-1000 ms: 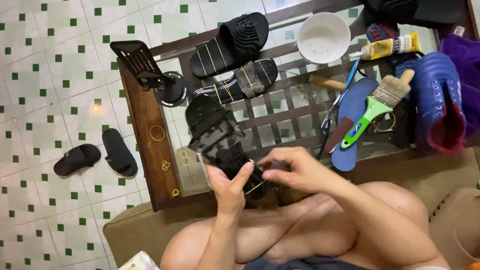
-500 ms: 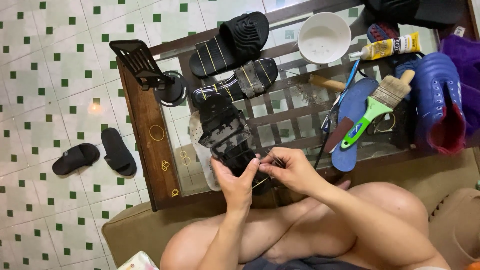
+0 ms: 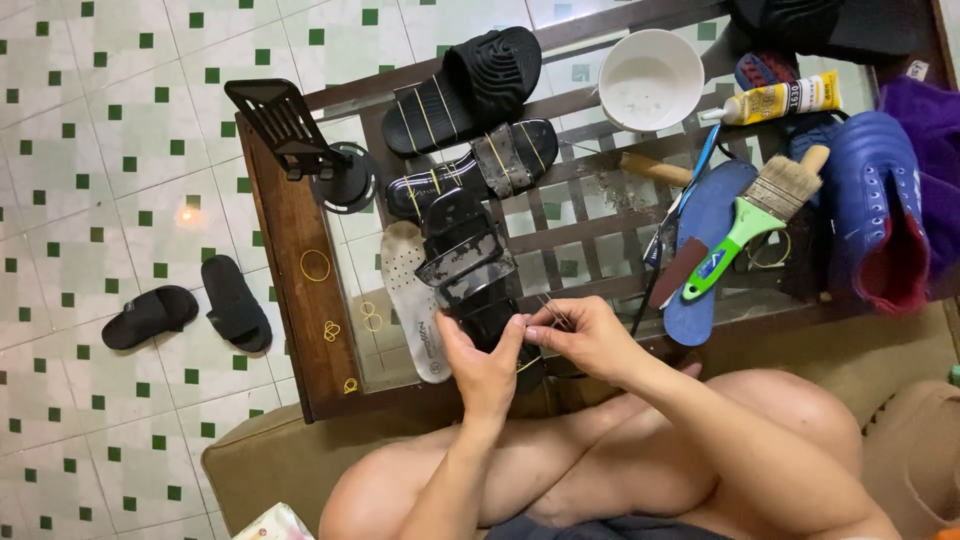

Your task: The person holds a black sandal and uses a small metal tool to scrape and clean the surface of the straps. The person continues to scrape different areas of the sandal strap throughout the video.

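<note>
A black strapped sandal (image 3: 468, 262) lies lengthwise over the glass-topped table's near edge. My left hand (image 3: 483, 366) grips its heel end from below, fingers wrapped around the sole. My right hand (image 3: 580, 334) pinches a thin rubber band next to the sandal's heel, fingertips touching those of my left hand. A white insole (image 3: 408, 295) lies flat just left of the sandal.
On the wooden-framed table (image 3: 288, 290) lie two more black slides (image 3: 465, 85), a black stand (image 3: 300, 140), a white bowl (image 3: 651, 78), a glue tube (image 3: 775, 100), a green-handled brush (image 3: 750, 220), a blue insole (image 3: 705, 250), blue shoes (image 3: 865, 210) and loose rubber bands (image 3: 316, 265). Two black sandals (image 3: 190, 310) sit on the tiled floor.
The sandal has been turned and pushed farther onto the table, strap side up. Both hands have moved up to its heel end, and the right fingers now pinch a band.
</note>
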